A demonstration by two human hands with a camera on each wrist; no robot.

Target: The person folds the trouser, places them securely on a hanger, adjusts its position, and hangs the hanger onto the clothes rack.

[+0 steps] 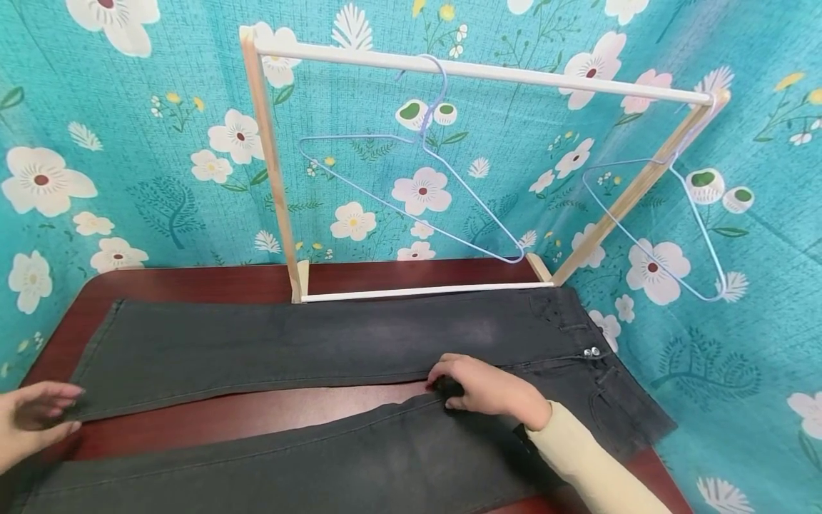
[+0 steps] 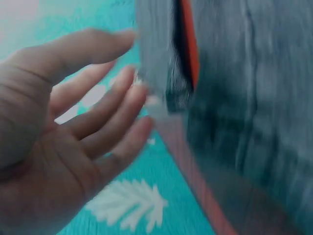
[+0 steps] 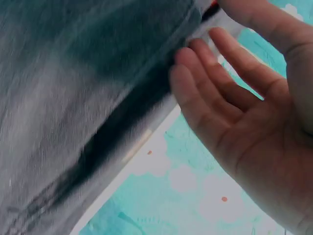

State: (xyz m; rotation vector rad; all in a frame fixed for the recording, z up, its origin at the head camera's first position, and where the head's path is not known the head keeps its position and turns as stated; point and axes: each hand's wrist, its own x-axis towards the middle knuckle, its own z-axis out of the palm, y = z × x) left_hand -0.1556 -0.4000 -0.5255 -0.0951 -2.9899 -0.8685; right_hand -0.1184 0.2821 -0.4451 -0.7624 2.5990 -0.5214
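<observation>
Dark grey jeans [image 1: 359, 343] lie spread across the table, waistband and two metal buttons to the right, legs stretching left. Beside the hem of the far leg, at the left edge of the head view, is my left hand [image 1: 35, 421]. Its loosely bent fingers and thumb stand apart with nothing between them, as the left wrist view also shows. Near the crotch, over the inner edges of the legs, is my right hand [image 1: 484, 385]. In the right wrist view, its relaxed fingers [image 3: 208, 93] are close to the denim, thumb apart; whether they touch it is unclear.
A wooden rack with a white top bar [image 1: 514, 71] stands behind the jeans. One lilac hanger [image 1: 472, 193] hangs mid-bar, another hanger [image 1: 700, 214] at its right end. Flowered teal cloth [image 1: 180, 178] backs the dark red table [image 1: 193, 282].
</observation>
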